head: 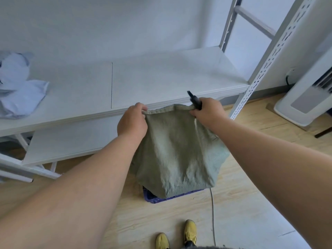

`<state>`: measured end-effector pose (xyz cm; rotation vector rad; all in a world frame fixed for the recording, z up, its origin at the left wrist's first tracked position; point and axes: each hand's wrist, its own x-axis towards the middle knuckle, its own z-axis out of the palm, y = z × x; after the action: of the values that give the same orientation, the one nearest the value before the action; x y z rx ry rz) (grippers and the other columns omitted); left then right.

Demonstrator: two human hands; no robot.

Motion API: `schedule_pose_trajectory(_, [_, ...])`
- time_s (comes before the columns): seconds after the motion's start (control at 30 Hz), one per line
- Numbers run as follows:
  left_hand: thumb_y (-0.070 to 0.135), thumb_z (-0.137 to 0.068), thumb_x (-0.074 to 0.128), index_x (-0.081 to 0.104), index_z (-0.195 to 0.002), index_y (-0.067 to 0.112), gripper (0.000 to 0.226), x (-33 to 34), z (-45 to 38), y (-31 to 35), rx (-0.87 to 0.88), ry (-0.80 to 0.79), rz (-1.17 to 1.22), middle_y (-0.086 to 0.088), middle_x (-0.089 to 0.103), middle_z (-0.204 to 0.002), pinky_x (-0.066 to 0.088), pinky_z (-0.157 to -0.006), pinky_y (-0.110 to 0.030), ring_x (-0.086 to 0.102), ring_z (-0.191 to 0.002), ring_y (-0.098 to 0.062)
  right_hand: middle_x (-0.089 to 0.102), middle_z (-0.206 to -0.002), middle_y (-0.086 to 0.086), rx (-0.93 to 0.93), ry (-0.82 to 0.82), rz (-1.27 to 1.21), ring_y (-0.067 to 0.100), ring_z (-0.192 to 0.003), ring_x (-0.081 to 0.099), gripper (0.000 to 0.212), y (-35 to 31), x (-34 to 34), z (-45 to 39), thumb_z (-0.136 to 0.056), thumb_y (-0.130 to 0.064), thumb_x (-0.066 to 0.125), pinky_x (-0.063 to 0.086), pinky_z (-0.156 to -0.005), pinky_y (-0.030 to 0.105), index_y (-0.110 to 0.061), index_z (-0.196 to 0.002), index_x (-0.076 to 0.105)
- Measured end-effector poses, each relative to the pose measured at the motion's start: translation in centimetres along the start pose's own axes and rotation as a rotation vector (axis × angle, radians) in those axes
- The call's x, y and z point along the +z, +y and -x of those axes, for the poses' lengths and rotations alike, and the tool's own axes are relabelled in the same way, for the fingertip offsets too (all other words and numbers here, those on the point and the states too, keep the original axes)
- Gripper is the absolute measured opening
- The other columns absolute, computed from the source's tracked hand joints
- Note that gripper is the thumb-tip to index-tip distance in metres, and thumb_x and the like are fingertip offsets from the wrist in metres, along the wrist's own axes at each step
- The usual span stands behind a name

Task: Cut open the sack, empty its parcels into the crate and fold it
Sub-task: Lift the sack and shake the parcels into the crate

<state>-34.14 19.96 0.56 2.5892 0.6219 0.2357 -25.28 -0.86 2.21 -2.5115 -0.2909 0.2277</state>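
I hold the green sack point(177, 150) up by its hemmed top edge, one corner in each of my hands, so it hangs straight down below them with its long axis vertical. My left hand point(132, 121) pinches the left corner; my right hand point(206, 110) grips the right corner together with a dark cutter point(195, 100), whose tip points up and away from me. The sack's lower end drapes into the blue crate point(152, 197) on the floor directly beneath my hands, hiding whatever is inside, so I cannot tell whether any parcels remain. Both hands sit level and equally near the edge. I judge the next move is lifting or shaking before folding.
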Motion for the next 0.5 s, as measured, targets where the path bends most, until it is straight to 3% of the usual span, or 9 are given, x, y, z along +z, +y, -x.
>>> schedule_pose_trajectory(0.13, [0.019,-0.095,0.053,0.039,-0.140,0.036,0.050,1.5,1.2,1.7,0.105,-0.242,0.074,-0.001,0.059,-0.124,0.043,-0.092,-0.034,0.055,-0.113,-0.024,0.060,-0.083,0.001,-0.073,-0.105,-0.011,0.022,-0.083,0.055,0.009,-1.7,1.4,0.5,-0.083,-0.022,0.067,0.038,-0.068,0.027,-0.020,-0.089,0.061])
schedule_pose_trajectory(0.23, [0.023,-0.092,0.058,0.025,-0.147,0.038,0.066,2.8,2.1,2.8,0.144,-0.376,0.133,0.000,0.060,-0.122,0.044,-0.093,-0.036,0.056,-0.112,-0.024,0.063,-0.083,0.001,-0.108,-0.206,-0.099,0.021,-0.081,0.058,0.013,-2.6,2.6,1.0,-0.082,-0.019,0.067,0.042,-0.067,0.027,-0.013,-0.093,0.066])
schedule_pose_trajectory(0.3, [0.022,-0.091,0.059,0.041,-0.139,0.032,0.052,3.5,2.1,2.9,0.106,-0.360,0.206,-0.001,0.063,-0.119,0.047,-0.090,-0.035,0.059,-0.110,-0.025,0.061,-0.076,-0.003,-0.105,-0.256,-0.178,0.019,-0.077,0.058,0.010,-2.7,3.1,1.0,-0.080,-0.018,0.069,0.046,-0.066,0.028,-0.013,-0.089,0.066])
schedule_pose_trajectory(0.4, [0.022,-0.091,0.059,0.062,-0.112,0.025,0.022,3.6,1.4,2.4,0.038,-0.251,0.255,0.001,0.066,-0.104,0.047,-0.080,-0.030,0.060,-0.099,-0.021,0.064,-0.078,-0.007,-0.076,-0.244,-0.324,0.015,-0.076,0.061,0.016,-2.1,3.2,1.1,-0.077,-0.011,0.069,0.054,-0.077,0.035,-0.021,-0.089,0.067])
schedule_pose_trajectory(0.5, [0.024,-0.091,0.059,0.065,-0.105,0.026,0.016,3.3,0.7,2.2,0.009,-0.190,0.260,0.006,0.063,-0.097,0.045,-0.078,-0.029,0.058,-0.095,-0.018,0.063,-0.102,-0.005,-0.041,-0.073,-0.207,0.012,-0.088,0.056,0.028,-0.7,2.9,1.1,-0.078,-0.021,0.073,0.041,-0.074,0.024,-0.026,-0.105,0.069])
